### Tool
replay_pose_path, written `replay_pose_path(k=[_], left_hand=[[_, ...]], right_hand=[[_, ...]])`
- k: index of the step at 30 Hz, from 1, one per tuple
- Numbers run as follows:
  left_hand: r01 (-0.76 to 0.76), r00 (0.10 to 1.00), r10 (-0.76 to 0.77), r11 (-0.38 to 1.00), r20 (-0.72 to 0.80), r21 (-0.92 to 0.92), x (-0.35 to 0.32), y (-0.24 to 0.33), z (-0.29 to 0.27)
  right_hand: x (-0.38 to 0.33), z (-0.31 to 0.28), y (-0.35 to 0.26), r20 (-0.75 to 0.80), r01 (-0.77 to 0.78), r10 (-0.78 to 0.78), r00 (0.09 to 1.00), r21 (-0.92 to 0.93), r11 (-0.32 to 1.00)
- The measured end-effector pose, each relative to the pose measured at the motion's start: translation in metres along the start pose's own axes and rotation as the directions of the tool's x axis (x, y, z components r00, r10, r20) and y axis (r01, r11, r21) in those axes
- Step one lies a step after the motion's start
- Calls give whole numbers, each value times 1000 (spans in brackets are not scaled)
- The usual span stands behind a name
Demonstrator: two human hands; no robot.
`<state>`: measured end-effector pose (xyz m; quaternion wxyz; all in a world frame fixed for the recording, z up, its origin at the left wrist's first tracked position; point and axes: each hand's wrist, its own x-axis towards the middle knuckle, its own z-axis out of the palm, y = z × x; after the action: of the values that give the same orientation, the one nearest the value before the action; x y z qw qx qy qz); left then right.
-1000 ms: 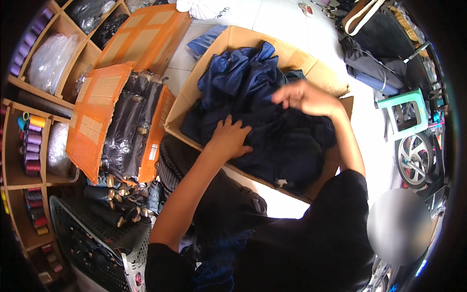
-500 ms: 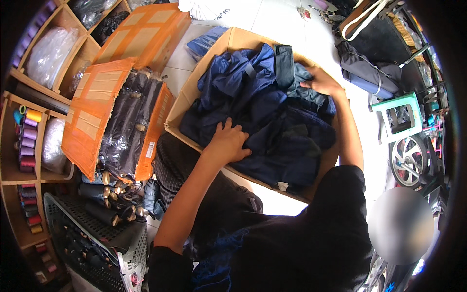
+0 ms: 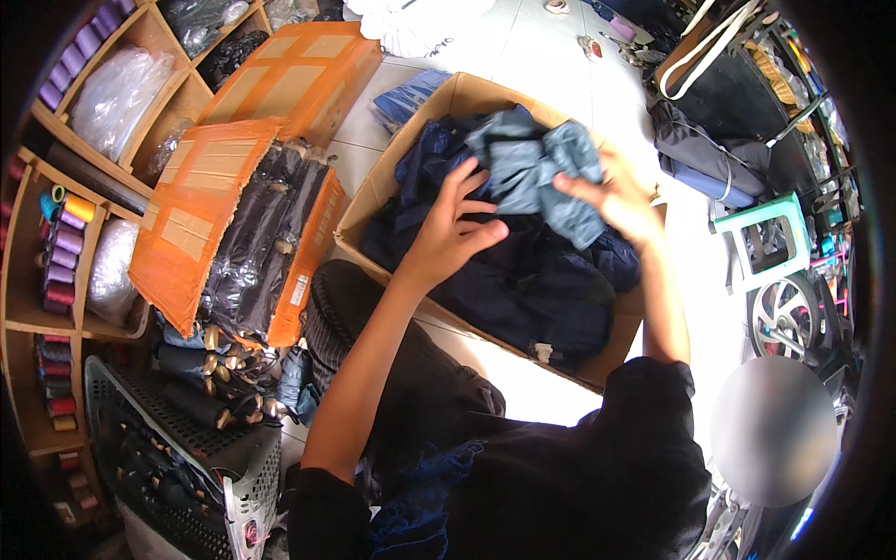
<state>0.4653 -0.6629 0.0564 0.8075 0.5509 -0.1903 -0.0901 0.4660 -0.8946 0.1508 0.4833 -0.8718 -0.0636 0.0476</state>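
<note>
A crumpled grey-blue piece of thin cloth (image 3: 523,173) is lifted over an open cardboard box (image 3: 373,213). My right hand (image 3: 623,203) grips its right side, thumb on top, the other fingers partly hidden behind it. At the cloth's left edge is my left hand (image 3: 455,229), fingers apart and curved; it seems to hold nothing, and whether the fingertips touch the cloth I cannot tell. Beneath both hands, dark navy fabric (image 3: 551,289) fills the box in loose folds.
Left of the box stands a taped orange carton (image 3: 201,219) of plastic-wrapped dark bundles. A closed carton (image 3: 289,70), thread shelves (image 3: 65,322) and a grey perforated basket (image 3: 168,457) are also on the left. A mint-green stool (image 3: 793,233) stands right.
My right hand has raised the grey-blue cloth out of the pile and moved it left. My left hand has come up off the navy fabric toward it. The view has shifted slightly.
</note>
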Motion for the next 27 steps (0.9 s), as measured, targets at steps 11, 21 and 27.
replay_pose_path(k=[11,21,27], left_hand=[[12,940,-102,963,-324,-269,0,-3,-33],[7,913,-278,744,-300,-668,-5,13,-31],[-72,989,145,598,19,-798,-7,-7,-50]], right_hand=[[3,51,11,16,54,-65,998,368,928],[3,54,5,160,-94,-38,986,738,668],[13,81,27,26,124,-130,991,171,977]])
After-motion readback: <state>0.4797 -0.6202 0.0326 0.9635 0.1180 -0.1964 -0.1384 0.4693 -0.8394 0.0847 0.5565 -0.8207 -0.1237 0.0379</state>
